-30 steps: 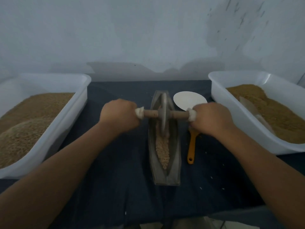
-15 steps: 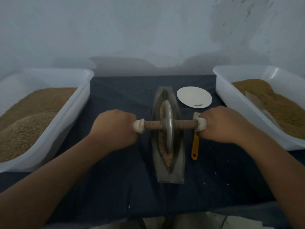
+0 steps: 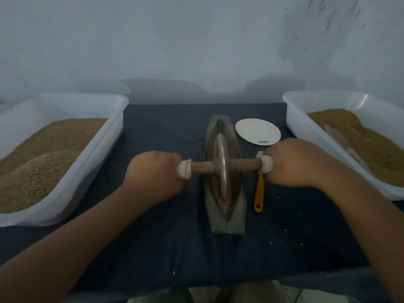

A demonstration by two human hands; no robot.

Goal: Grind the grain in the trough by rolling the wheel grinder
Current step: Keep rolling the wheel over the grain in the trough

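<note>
A boat-shaped metal trough (image 3: 237, 217) lies lengthwise on the dark cloth in the middle. Brown grain (image 3: 223, 203) lies along its groove. The metal wheel grinder (image 3: 223, 169) stands upright in the groove near the trough's middle, on a wooden axle (image 3: 244, 166) with white-wrapped ends. My left hand (image 3: 155, 174) grips the left end of the axle. On the other end, my right hand (image 3: 293, 164) grips the handle.
A white tub (image 3: 96, 154) of grain stands at the left, and a second white tub (image 3: 306, 136) of finer brown meal at the right. A white plate (image 3: 258, 131) lies beyond my right hand. An orange-handled tool (image 3: 259, 195) lies right of the trough.
The wheel rolled from the trough's far end toward me to about its middle, and both hands came back with it. Grain now shows beyond the wheel as well as in front.
</note>
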